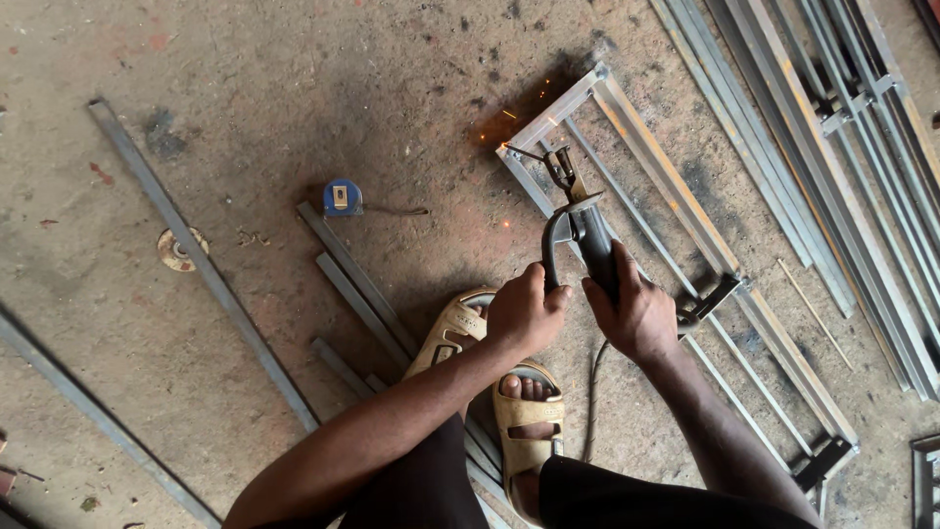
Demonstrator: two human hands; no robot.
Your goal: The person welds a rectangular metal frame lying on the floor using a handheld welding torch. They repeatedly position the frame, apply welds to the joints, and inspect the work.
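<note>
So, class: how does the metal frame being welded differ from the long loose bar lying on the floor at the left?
The metal frame is several bars joined into a rectangle; the long loose bar is one separate strip. The frame has sparks at its corner; the bar lies untouched. Both are grey metal on the concrete floor.

A blue tape measure (343, 197) lies near loose steel bars (358, 282).

Electrode holder (580, 230), dark, tilted, rod tip on metal frame (676, 211) corner, sparks; frame flat on floor.

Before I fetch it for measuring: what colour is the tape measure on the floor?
Blue case with a pale centre, tape measure, head view.
</note>
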